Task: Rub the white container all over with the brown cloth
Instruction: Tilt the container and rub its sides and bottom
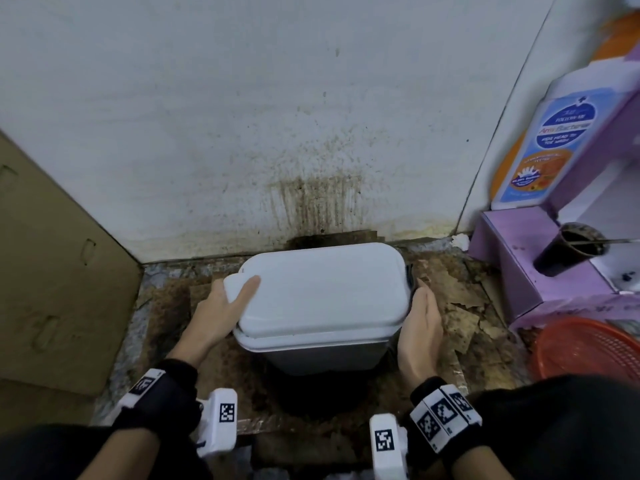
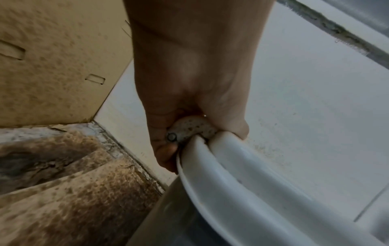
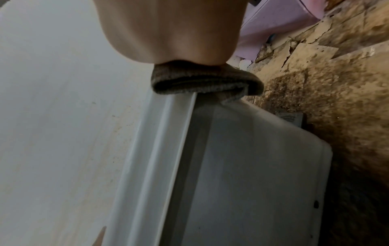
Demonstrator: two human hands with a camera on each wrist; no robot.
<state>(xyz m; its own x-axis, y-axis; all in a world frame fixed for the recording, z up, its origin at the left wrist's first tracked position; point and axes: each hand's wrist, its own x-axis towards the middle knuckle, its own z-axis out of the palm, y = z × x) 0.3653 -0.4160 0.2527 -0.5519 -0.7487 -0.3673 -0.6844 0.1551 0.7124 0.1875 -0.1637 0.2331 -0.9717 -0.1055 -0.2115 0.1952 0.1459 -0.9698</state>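
Note:
The white container [image 1: 322, 299] stands lidded on a stained floor against the wall. My left hand [image 1: 221, 306] grips its left front corner: the thumb lies on the lid and the fingers curl under the speckled side latch [image 2: 189, 128]. My right hand [image 1: 420, 327] holds the folded brown cloth [image 3: 206, 81] against the container's right rim, and the cloth laps over the edge of the lid. In the head view only a dark strip of the cloth [image 1: 411, 275] shows past the fingertips. The right hand's fingers are hidden in the wrist view.
A cardboard box [image 1: 52, 271] stands close on the left. On the right are a purple stand [image 1: 533, 265], a dark cup [image 1: 568, 247], a wash bottle [image 1: 550, 143] and a red basket [image 1: 588, 348]. The floor [image 1: 457, 306] around the container is brown and flaking.

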